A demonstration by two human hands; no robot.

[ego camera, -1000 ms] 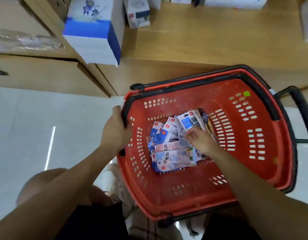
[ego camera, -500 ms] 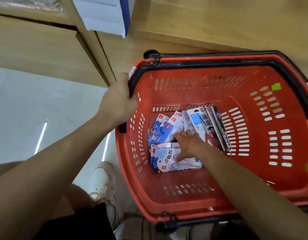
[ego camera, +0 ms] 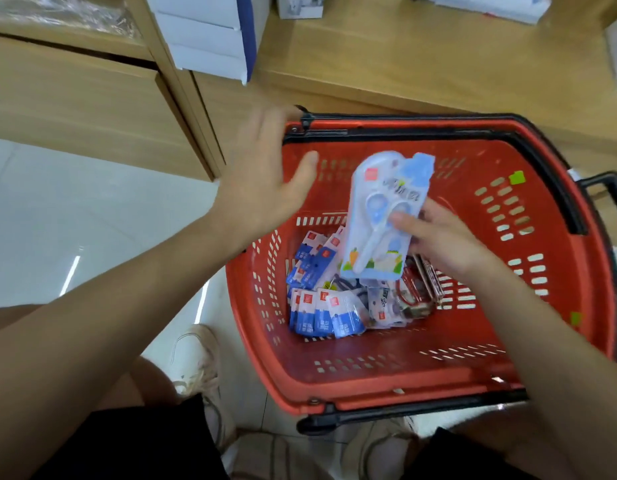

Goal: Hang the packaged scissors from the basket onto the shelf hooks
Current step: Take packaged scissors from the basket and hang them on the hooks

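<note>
A red shopping basket (ego camera: 438, 379) with black rims sits on the floor in front of me. My right hand (ego camera: 438, 237) holds a light-blue packaged scissors (ego camera: 383, 216) upright above the basket's middle. My left hand (ego camera: 265, 181) hovers open, fingers spread, just above the basket's far-left corner and off the rim. Several more blue-and-white packs (ego camera: 320, 313) lie in a heap on the basket's bottom. No shelf hooks show in this view.
A wooden shelf unit (ego camera: 404, 64) runs along the back, with a stack of white and blue boxes (ego camera: 213, 32) on it. A black handle (ego camera: 608, 188) sticks out at the basket's right. My shoe (ego camera: 199, 355) and knees are below on the white floor.
My right hand has lifted one scissors pack out of the heap and raised it. My left hand has let go of the basket's rim and opened.
</note>
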